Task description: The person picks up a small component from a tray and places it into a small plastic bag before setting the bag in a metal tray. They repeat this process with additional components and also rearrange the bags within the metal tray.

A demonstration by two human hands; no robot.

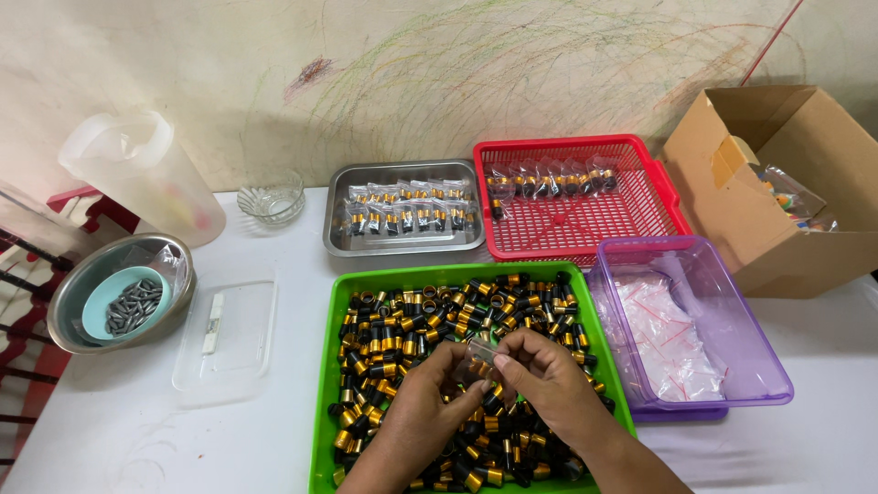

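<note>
A small clear plastic bag (482,352) sits between the two hands, pinched at its edges by the fingertips of both. It is thin and see-through, so it is hard to tell what is inside it. The left hand (430,402) holds the bag's left side with its fingers closed on it, and the right hand (541,375) holds the right side the same way. Both hands hang over the middle of a green plastic tray (331,384), which stands at the front edge of the white table (119,430). The tray is full of little round caps (412,320), shiny black with gold bands, all jumbled together. Just right of it stands a see-through purple tub (773,384) with a heap of flat clear bags (672,338) inside. Behind that is a red basket (585,229) with a grid of holes, holding a row of filled little bags (549,181). Beside it, a shiny metal tray (337,240) holds more filled bags in rows. At the right back corner is a brown cardboard box (732,210). On the left side are a flat clear lid (229,343), a metal bowl (69,316) with a blue dish (96,316) of small grey pieces (134,305), a little glass bowl (272,198), and a cloudy plastic jug (142,174).
</note>
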